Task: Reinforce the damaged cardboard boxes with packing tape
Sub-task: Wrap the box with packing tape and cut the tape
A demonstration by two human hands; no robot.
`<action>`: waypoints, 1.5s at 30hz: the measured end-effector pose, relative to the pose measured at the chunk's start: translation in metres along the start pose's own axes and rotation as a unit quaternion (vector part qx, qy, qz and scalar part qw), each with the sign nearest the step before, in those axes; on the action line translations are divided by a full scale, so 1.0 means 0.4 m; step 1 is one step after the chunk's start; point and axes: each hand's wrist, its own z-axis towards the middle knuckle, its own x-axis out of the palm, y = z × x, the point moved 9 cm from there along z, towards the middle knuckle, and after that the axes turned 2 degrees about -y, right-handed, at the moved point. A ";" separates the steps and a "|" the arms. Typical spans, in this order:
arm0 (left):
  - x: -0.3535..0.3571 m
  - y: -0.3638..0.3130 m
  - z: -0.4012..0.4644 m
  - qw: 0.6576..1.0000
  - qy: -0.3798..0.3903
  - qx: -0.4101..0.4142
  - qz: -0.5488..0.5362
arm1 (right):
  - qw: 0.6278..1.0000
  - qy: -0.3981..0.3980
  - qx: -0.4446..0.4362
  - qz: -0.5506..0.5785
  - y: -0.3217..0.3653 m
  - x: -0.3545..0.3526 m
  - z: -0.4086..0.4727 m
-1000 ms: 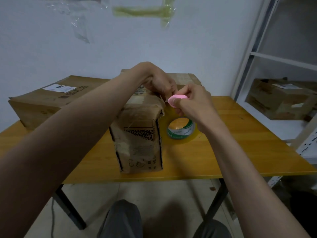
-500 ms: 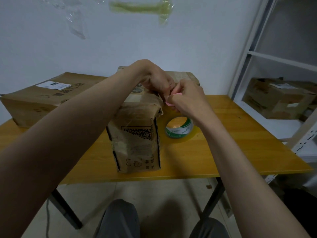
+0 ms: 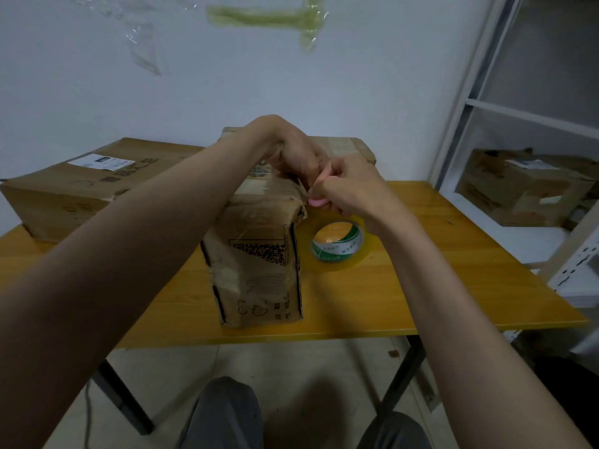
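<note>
Head view: my hands (image 3: 319,176) pinch tape and a pink cutter (image 3: 316,201) at the box (image 3: 259,254) corner; tape could wrinkle.

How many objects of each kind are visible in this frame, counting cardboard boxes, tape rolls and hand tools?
Cardboard boxes: 3 - the upright damaged box, the long flat box behind it on the table, and the box on the shelf.
Packing tape rolls: 1 - the green and white roll on the table.
Hand tools: 1 - a small pink tool in the right hand.
Total: 5
</note>
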 end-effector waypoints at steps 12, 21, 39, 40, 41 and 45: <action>0.015 -0.017 -0.006 0.997 0.042 0.057 -0.007 | 0.924 -0.230 0.063 0.298 -0.167 -0.153 -0.032; 0.014 -0.021 -0.009 0.998 0.039 0.054 -0.003 | 0.939 -0.194 0.264 0.102 -0.632 0.008 -0.063; 0.001 -0.022 -0.042 0.997 -0.038 0.067 0.002 | 0.955 -0.041 -0.093 0.279 -0.240 0.025 -0.053; 0.002 -0.024 -0.055 0.996 -0.056 0.068 0.011 | 0.951 -0.037 -0.098 0.290 -0.233 0.027 -0.052; -0.007 -0.033 -0.069 0.993 -0.086 0.075 0.025 | 0.948 -0.033 -0.103 0.299 -0.228 0.026 -0.053; -0.059 -0.035 -0.159 0.948 -0.279 0.149 0.021 | 0.942 -0.018 -0.111 0.316 -0.218 0.013 -0.046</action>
